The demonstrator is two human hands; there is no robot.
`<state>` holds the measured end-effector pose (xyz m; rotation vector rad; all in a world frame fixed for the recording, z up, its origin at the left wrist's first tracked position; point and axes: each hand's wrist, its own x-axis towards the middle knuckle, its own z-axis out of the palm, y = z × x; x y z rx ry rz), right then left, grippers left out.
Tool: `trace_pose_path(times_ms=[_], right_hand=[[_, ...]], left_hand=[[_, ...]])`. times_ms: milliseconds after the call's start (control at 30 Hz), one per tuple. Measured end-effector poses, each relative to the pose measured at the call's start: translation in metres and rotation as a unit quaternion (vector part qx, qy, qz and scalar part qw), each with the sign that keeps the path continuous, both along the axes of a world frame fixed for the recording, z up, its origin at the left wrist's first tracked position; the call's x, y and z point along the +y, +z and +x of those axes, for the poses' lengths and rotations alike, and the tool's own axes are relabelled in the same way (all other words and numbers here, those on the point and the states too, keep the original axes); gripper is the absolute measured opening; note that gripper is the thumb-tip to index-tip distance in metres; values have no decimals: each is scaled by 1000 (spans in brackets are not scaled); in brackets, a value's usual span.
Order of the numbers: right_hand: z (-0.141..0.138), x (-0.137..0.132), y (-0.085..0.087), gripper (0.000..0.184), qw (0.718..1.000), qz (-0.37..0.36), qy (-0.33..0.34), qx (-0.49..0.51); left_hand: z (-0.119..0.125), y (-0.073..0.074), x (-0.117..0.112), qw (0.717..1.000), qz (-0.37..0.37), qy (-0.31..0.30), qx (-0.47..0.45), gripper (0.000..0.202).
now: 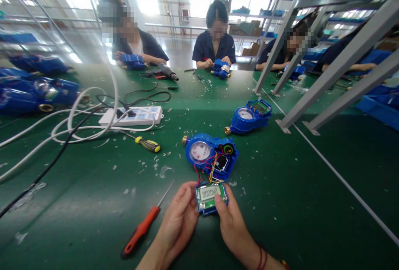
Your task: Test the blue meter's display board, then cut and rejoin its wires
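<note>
Between my two hands I hold a green circuit board (204, 203) with a lit LCD, set in a blue frame. My left hand (178, 216) grips its left edge. The thumb of my right hand (232, 220) lies over the right part of the display, fingers behind. Red, black and yellow wires run from the board to an opened blue water meter (190, 153) just beyond, its dial facing up and its housing uncovered. A second blue water meter (241, 124) with a brass fitting rests farther right. An orange-handled screwdriver (141, 228) lies left of my left hand.
A yellow-and-black screwdriver (148, 144) and a white power strip (131, 116) with tangled cables lie on the left. Blue meters (37, 91) are piled at far left. Grey metal posts (330, 70) stand at right. Co-workers handle meters across the green table (296, 203).
</note>
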<state>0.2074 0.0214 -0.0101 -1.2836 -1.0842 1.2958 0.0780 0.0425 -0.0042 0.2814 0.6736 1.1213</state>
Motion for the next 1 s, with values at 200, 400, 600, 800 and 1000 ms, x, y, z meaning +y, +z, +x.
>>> trace_pose_path(times_ms=[200,400,600,800,1000], right_hand=[[-4,-3,-4,37,998,-5,-18,-62],[-8,-6,-1,32,993,19,-28,-109],[-11,-7,-2,30,987,32,-44,-150],[-13,-9,-12,41,960,61,-82,-261],[-16,-11,-23,41,918,144,-106,-355]], left_hand=[[6,-3,0,999,-23,22,28,19],[10,1,1,993,-16,20,111,25],[-10,6,10,956,13,20,294,27],[-21,27,17,773,121,-111,613,26],[-10,34,22,662,180,-144,713,24]])
